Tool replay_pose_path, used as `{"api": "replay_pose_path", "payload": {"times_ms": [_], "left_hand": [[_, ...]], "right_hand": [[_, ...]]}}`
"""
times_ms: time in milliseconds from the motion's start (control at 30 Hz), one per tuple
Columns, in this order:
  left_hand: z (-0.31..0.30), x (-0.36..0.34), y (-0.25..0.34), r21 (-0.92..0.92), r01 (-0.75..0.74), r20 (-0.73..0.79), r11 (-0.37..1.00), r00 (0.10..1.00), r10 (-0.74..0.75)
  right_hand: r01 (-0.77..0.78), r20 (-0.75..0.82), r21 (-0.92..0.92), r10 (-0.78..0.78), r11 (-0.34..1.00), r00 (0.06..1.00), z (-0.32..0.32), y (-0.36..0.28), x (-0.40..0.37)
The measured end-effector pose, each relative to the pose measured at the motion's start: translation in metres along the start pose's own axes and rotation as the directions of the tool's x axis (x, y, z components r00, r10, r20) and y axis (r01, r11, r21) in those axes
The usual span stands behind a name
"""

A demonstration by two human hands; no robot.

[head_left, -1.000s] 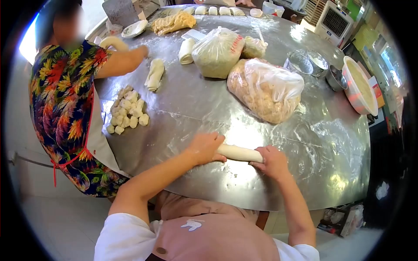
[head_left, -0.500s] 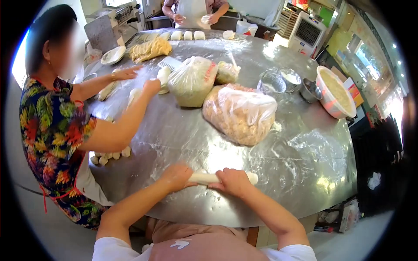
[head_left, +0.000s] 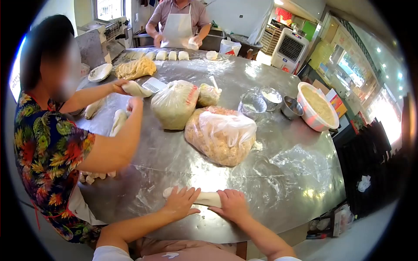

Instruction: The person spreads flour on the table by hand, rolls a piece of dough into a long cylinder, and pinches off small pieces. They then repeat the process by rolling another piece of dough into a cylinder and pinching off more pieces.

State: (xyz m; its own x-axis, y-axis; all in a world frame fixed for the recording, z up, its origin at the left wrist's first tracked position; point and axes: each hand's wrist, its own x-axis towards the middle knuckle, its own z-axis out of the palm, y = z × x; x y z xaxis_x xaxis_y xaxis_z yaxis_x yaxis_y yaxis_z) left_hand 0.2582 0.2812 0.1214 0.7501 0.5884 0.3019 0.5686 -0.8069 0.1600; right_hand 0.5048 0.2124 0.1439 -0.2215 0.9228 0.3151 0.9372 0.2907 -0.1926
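Note:
A pale, smooth roll of dough [head_left: 208, 199] lies crosswise on the metal table [head_left: 278, 217] in front of me. My left hand [head_left: 179, 204] rests flat over its left part, fingers spread, with the tip of the roll poking out beyond them. On the right part lies my right hand [head_left: 231, 205], fingers stretched forward and thumb apart. That end of the roll is hidden under it. Beyond my hands sits a large clear plastic bag [head_left: 222, 135] of brownish filling. Beside it stands another tied bag [head_left: 175, 104] with greenish contents.
At left a co-worker in a flowered top [head_left: 48, 152] holds a dough piece [head_left: 136, 88]. Another person in a white apron [head_left: 177, 30] works across the table. Yellow dough [head_left: 136, 68], metal bowls [head_left: 252, 105] and a wide tub [head_left: 318, 106] stand farther off.
My hands and the dough roll have shifted in view; my left fingers have spread out flat and the roll's right end is now covered. The left co-worker has lifted a dough piece.

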Motion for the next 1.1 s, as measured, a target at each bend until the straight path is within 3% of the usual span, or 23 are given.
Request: {"api": "replay_pose_path", "payload": {"times_ms": [67, 133, 233, 300, 367, 400, 467, 567, 633, 700, 767, 833, 933, 1100], "left_hand": [[0.017, 0.012, 0.004, -0.013, 0.119, 0.078, 0.993, 0.99, -0.118], [0.014, 0.025, -0.007, -0.089, 0.103, 0.163, 0.991, 0.983, -0.088], [-0.009, 0.022, -0.024, -0.169, 0.152, 0.329, 0.974, 0.94, -0.09], [-0.029, 0.01, -0.027, -0.162, 0.195, 0.489, 0.967, 0.868, -0.093], [-0.026, 0.0, -0.029, -0.125, 0.224, 0.535, 0.967, 0.835, -0.124], [-0.023, -0.002, -0.031, -0.102, 0.236, 0.548, 0.966, 0.824, -0.144], [-0.017, -0.015, -0.028, -0.116, 0.194, 0.385, 0.974, 0.913, -0.136], [-0.023, -0.037, -0.029, -0.091, 0.072, 0.107, 0.993, 0.992, -0.062], [-0.021, -0.049, -0.026, -0.095, 0.057, 0.012, 0.994, 0.998, -0.056], [-0.007, -0.055, -0.032, -0.126, 0.107, 0.017, 0.986, 0.994, -0.106], [0.007, -0.047, -0.037, -0.099, 0.193, 0.107, 0.976, 0.977, -0.182], [0.006, -0.038, -0.047, -0.083, 0.2, 0.215, 0.976, 0.96, -0.179], [-0.022, -0.044, -0.065, -0.011, 0.3, 0.436, 0.954, 0.86, -0.266], [-0.038, -0.071, -0.073, 0.045, 0.401, 0.423, 0.915, 0.822, -0.381]], "right_hand": [[-0.017, 0.098, -0.007, 0.017, 1.0, 0.995, 0.009, 0.006, 0.005], [0.023, 0.099, 0.018, -0.025, 1.0, 0.995, 0.013, 0.019, 0.011], [0.002, 0.411, 0.005, -0.004, 1.0, 0.911, -0.009, 0.029, 0.013], [0.001, 0.38, 0.064, -0.025, 0.998, 0.925, -0.016, 0.028, 0.007], [-0.023, 0.33, 0.126, -0.02, 0.992, 0.944, -0.006, 0.03, 0.0], [-0.033, 0.351, 0.106, -0.006, 0.994, 0.936, -0.005, 0.032, 0.005], [-0.074, 0.409, 0.076, 0.036, 0.994, 0.912, -0.001, 0.029, 0.001], [0.034, 0.167, 0.099, -0.05, 0.995, 0.985, -0.02, 0.021, -0.013], [0.038, 0.123, 0.127, -0.053, 0.991, 0.991, -0.015, 0.026, -0.025], [0.071, 0.043, 0.134, -0.078, 0.988, 0.996, -0.002, 0.029, -0.033], [0.007, 0.038, 0.136, -0.012, 0.991, 0.999, 0.005, 0.031, -0.021], [0.006, 0.089, 0.087, -0.014, 0.996, 0.996, 0.008, 0.039, -0.013], [0.026, 0.133, 0.053, -0.033, 0.998, 0.991, -0.014, 0.041, -0.017], [-0.081, 0.184, 0.064, 0.068, 0.995, 0.98, 0.001, 0.039, -0.024]]}}
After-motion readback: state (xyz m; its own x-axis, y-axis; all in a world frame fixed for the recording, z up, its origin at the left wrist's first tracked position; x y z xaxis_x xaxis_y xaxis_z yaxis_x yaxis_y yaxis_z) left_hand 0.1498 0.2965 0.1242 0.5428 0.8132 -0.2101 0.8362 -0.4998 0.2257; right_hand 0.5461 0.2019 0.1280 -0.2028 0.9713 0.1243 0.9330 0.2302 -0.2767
